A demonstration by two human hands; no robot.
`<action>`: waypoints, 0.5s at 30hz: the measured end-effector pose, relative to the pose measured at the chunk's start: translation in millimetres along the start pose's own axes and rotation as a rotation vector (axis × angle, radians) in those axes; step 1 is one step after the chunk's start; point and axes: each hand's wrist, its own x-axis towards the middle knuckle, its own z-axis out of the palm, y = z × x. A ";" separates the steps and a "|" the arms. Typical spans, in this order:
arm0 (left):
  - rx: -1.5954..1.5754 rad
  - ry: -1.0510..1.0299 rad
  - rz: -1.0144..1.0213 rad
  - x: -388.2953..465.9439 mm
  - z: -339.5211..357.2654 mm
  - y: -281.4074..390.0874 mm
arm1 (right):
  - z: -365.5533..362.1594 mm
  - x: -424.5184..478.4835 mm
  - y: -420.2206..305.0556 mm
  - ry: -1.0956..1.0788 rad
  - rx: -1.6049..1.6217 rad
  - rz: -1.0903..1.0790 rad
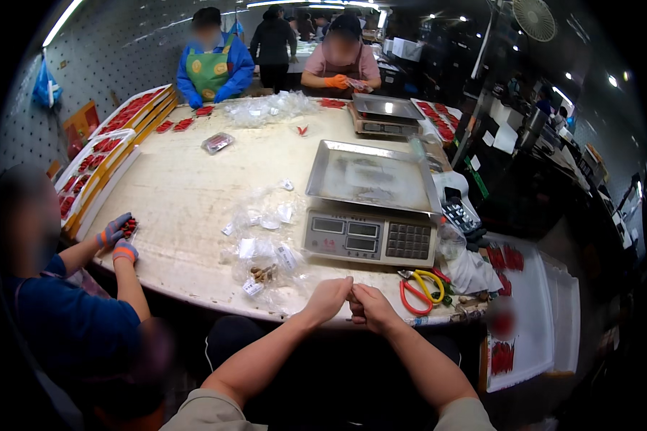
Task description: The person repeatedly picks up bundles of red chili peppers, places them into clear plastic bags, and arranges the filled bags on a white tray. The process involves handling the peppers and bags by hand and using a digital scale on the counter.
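At the near edge of the worktable, my left hand and my right hand meet fingertip to fingertip. The fingers are curled, and whether anything small sits between them is hidden. Left of my hands lie crumpled clear plastic bags bearing printed labels, with a few small brown pieces among them. Just beyond my hands stands a digital weighing scale, its metal pan bare. To the right of my right hand rest scissors with one red and one yellow handle.
A co-worker's gloved hands hold red chilli peppers at the left. Stacked trays of packed peppers line that side. Across the table are two more people, a second scale and a plastic heap. White trays stand low at right.
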 end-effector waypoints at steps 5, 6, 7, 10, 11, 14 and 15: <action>-0.047 -0.023 -0.040 1.3 -1.7 -6.0 | 6.5 -6.8 -15.0 -0.041 0.184 0.108; -0.146 0.012 -0.043 0.8 1.1 -11.1 | 2.7 -3.0 -10.5 -0.088 0.223 0.108; -0.147 -0.001 -0.067 1.3 2.0 -13.8 | 0.7 -1.8 -8.8 -0.062 0.222 0.099; -0.161 0.022 -0.123 0.3 2.4 -18.1 | 7.3 1.2 -4.4 0.062 0.252 0.106; -0.120 0.052 -0.122 2.9 3.6 -22.3 | 10.1 0.5 -8.6 0.100 0.246 0.093; -0.319 0.061 -0.240 3.1 8.9 -19.5 | -2.6 6.0 -1.1 0.065 0.333 0.092; -0.377 0.051 -0.250 3.5 9.8 -10.6 | -4.8 7.0 -0.2 0.098 0.343 0.063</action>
